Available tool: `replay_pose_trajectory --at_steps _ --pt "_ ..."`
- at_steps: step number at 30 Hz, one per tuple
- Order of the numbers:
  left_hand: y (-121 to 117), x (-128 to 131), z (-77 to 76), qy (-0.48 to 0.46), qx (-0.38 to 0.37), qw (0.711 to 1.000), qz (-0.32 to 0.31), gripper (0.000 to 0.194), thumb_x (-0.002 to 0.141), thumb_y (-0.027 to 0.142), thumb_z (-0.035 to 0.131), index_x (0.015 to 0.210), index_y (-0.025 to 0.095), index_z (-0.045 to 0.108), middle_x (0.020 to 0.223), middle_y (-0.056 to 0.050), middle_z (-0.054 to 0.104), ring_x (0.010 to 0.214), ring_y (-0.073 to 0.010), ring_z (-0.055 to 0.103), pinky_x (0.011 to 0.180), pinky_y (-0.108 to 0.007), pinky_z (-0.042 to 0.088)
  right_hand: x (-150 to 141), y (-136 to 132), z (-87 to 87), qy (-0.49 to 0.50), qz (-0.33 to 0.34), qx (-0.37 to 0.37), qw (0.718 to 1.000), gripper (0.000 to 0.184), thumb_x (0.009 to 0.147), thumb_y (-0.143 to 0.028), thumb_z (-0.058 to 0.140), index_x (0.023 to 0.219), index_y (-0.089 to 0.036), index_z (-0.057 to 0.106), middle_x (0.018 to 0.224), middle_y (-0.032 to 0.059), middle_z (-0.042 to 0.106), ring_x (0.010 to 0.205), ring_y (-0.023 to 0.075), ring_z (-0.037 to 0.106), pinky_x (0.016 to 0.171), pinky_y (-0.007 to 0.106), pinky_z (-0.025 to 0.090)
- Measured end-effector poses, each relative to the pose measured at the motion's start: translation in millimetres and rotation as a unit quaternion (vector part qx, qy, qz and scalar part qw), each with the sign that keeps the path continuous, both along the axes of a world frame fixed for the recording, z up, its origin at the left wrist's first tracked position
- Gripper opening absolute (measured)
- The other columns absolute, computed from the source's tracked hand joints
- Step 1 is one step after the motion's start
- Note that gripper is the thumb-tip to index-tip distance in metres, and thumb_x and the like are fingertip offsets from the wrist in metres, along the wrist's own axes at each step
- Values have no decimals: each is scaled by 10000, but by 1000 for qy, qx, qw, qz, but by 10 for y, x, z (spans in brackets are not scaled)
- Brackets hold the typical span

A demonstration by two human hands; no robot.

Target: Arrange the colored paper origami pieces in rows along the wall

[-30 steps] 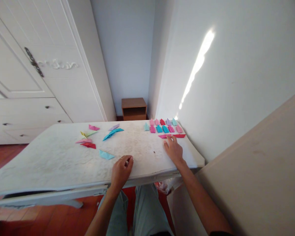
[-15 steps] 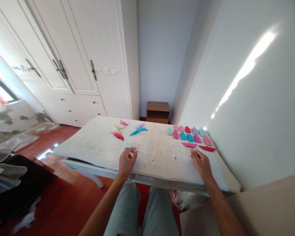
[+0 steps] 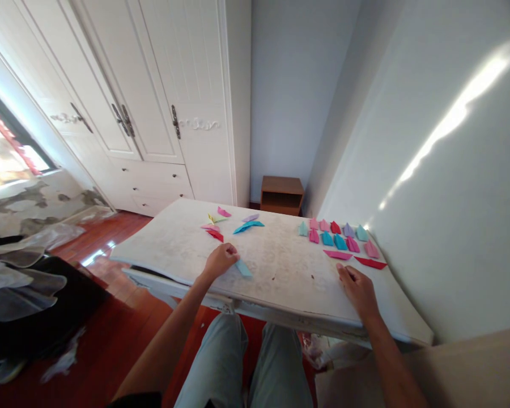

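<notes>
My left hand point(image 3: 222, 259) is closed in a pinch on one end of a pale blue folded paper strip point(image 3: 243, 268), which slants down to the right over the table. My right hand point(image 3: 357, 288) rests near the table's right part, fingers curled together, and no object shows in it. Just beyond it lie a pink folded paper boat point(image 3: 338, 255) and a red folded paper boat point(image 3: 370, 263). Past my left hand are a red folded paper point(image 3: 215, 234), a bright blue one point(image 3: 249, 226), a lilac one point(image 3: 250, 217) and a pink one point(image 3: 224, 212).
Two rows of small folded papers point(image 3: 340, 242) in several colours stand at the white table's point(image 3: 280, 255) far right, by the wall. Behind the table are a white wardrobe point(image 3: 195, 73) and a brown cabinet point(image 3: 282, 184). Dark bundled items point(image 3: 38, 306) lie on the left floor.
My left hand has turned, and the pale blue paper that pointed away beyond the fingers now points right and toward me. The view has shifted slightly left; my right hand stays about in place.
</notes>
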State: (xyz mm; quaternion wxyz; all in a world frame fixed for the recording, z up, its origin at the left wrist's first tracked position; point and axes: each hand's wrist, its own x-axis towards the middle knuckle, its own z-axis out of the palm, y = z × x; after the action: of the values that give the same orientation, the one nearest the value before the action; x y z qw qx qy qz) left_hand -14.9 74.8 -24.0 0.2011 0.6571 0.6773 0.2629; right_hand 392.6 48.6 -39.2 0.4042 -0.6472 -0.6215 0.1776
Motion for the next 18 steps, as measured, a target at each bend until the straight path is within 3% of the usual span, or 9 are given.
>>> replay_pose_trajectory --at_steps 4,7,10,15,18 --pt "-102 20 -11 1 21 1000 -19 333 859 373 505 1077 161 640 1069 -97 634 974 -208 593 877 -309 424 -3 -15 10 -4 2 -2 1000 521 855 -618 427 588 -172 456 512 -2 461 526 129 438 537 242 323" --pt "-172 27 18 18 21 999 -45 477 776 459 623 1140 151 630 1117 -121 599 1020 -232 575 932 -321 404 -4 -18 17 -5 3 -2 1000 526 860 -617 424 581 -173 453 504 0 470 512 130 444 536 246 325" --pt "-231 68 76 45 -10 998 -43 510 689 420 713 1126 169 638 1155 -121 561 1041 -237 561 942 -315 389 -6 -14 19 -5 1 -5 1000 528 860 -619 423 584 -172 470 504 0 482 506 131 453 545 248 335" --pt "-280 120 70 -6 -7 1000 -7 389 656 346 716 975 160 591 973 -56 602 821 -173 569 745 -280 430 -11 -18 27 -2 -4 -4 1000 528 859 -615 427 579 -171 475 507 -2 488 506 129 461 561 247 346" --pt "-315 116 20 -165 18 986 24 343 628 340 713 857 154 539 754 7 570 612 -111 514 573 -232 414 -7 -23 30 -5 0 0 1000 531 860 -616 423 573 -173 473 505 0 490 502 130 458 556 250 344"
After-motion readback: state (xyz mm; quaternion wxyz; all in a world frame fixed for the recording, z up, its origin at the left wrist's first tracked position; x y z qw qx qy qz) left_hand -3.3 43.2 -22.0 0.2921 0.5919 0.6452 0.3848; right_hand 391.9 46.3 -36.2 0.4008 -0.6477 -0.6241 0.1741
